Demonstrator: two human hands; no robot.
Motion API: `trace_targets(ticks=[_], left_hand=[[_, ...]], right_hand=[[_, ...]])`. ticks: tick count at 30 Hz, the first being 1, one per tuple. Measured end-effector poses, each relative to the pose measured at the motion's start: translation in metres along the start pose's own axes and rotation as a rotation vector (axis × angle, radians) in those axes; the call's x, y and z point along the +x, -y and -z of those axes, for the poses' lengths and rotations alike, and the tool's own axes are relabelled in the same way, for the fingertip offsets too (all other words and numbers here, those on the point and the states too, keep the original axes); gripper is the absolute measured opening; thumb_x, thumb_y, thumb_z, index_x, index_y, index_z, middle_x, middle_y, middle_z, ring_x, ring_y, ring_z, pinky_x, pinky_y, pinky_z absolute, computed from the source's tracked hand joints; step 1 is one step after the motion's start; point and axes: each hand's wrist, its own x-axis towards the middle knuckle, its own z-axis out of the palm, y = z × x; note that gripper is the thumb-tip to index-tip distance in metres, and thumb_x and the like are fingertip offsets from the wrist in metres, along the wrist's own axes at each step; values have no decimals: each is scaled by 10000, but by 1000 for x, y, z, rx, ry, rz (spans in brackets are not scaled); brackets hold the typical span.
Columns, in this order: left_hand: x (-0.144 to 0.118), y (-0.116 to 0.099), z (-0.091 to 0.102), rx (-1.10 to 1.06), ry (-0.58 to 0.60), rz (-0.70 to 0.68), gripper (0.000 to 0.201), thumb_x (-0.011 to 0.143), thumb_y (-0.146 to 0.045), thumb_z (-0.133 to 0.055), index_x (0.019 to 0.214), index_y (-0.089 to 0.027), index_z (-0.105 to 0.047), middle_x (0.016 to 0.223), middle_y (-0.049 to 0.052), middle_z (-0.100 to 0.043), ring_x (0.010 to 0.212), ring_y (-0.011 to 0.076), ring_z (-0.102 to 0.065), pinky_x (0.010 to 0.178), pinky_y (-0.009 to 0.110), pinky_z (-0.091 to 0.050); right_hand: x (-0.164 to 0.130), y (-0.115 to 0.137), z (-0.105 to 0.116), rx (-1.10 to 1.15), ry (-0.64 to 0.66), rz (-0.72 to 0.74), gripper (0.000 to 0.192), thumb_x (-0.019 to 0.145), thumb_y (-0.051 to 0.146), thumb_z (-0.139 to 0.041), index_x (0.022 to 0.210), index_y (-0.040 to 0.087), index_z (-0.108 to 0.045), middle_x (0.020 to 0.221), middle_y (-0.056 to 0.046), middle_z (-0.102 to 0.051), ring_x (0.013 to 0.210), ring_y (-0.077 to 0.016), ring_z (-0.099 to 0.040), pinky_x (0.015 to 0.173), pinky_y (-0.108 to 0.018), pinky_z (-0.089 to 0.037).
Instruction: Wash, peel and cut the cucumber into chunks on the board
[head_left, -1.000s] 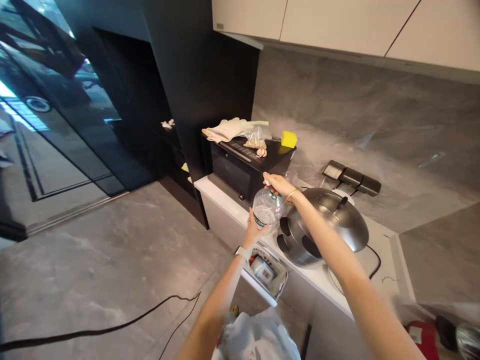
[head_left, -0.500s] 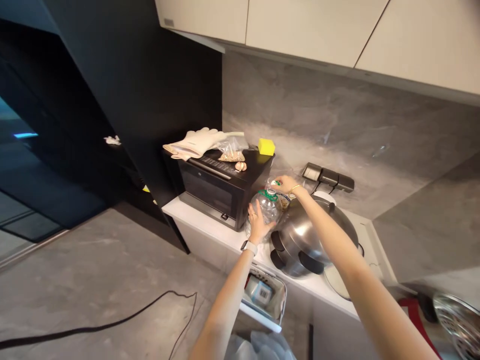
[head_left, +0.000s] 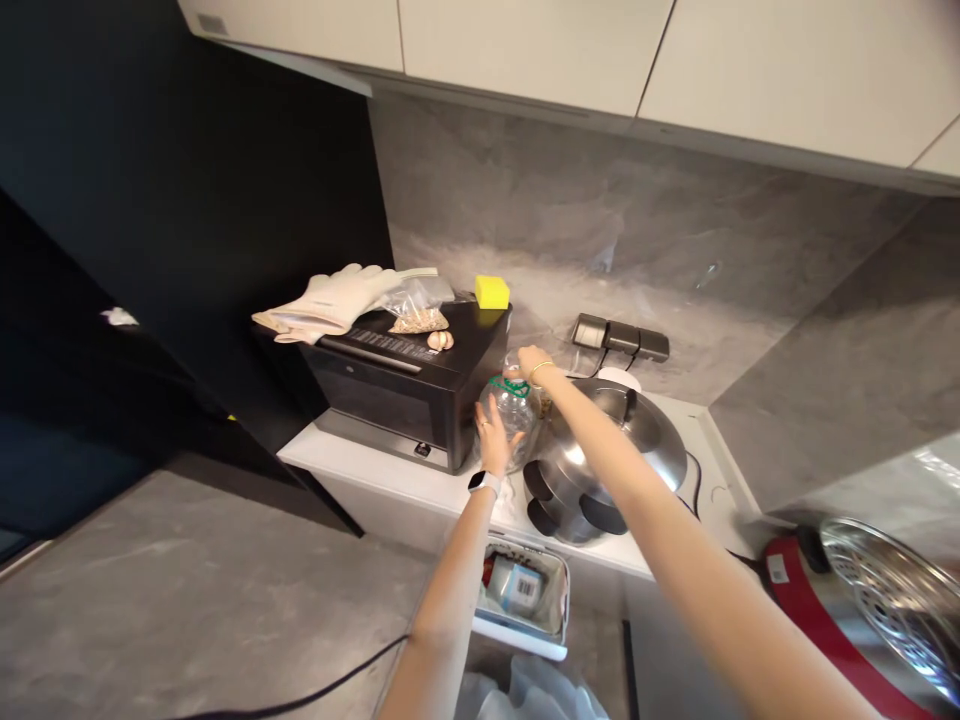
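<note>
With the left hand (head_left: 493, 440) wrapped round the clear plastic bottle (head_left: 510, 418) and the right hand (head_left: 529, 360) pinching its cap, wedged between oven (head_left: 405, 385) and steel pot (head_left: 600, 465) on the desk (head_left: 390, 478), it could tip.

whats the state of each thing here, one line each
clear plastic bottle: upright on the counter between oven and pot, held
left hand: wrapped around the bottle's body
right hand: gripping the bottle's top
black oven: door shut, gloves and bag on top
steel pot: lid on
hanging bin: open, holding a carton
</note>
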Motion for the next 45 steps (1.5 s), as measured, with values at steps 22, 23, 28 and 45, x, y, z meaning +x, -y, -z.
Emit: trace_targets(ticks=[22,23,28,45], left_hand=[[-243,-151,-95,-492,575,-210,282,885,-149,-385,847,-226,-654,851,58,-671,861,193,-639,805,334,-518],[-253,-151,-116,-471,629,-196,295,884,-145,-377,902,-223,-661,899,65,-680,896,197,-641,835,345,-517],[-275,-141,-210,-118,567,-159,419,882,-209,-422,1273,-134,-550,1302,161,-569,1263,266,-495,1063,451,-404],[-278,-184,-261,585,600,-290,688,921,-443,-388,1388,62,-396,1460,280,-349,1403,364,-269,1150,534,-195]], right_hand=[[-426,-252,-225,1488,-300,-1281,170,706,297,-582,835,266,-476,752,-51,-625,718,-267,-710,640,-410,-586],[-424,-257,-235,1545,-272,-1255,180,708,302,-583,847,264,-475,761,-54,-631,748,-268,-716,653,-396,-585],[-414,-293,-269,1760,-113,-1137,334,669,240,-609,961,240,-447,760,-18,-647,710,-228,-718,694,-386,-584],[-451,-278,-289,1986,-317,-1116,654,584,201,-642,1204,273,-449,603,108,-589,457,-104,-595,561,-297,-584]])
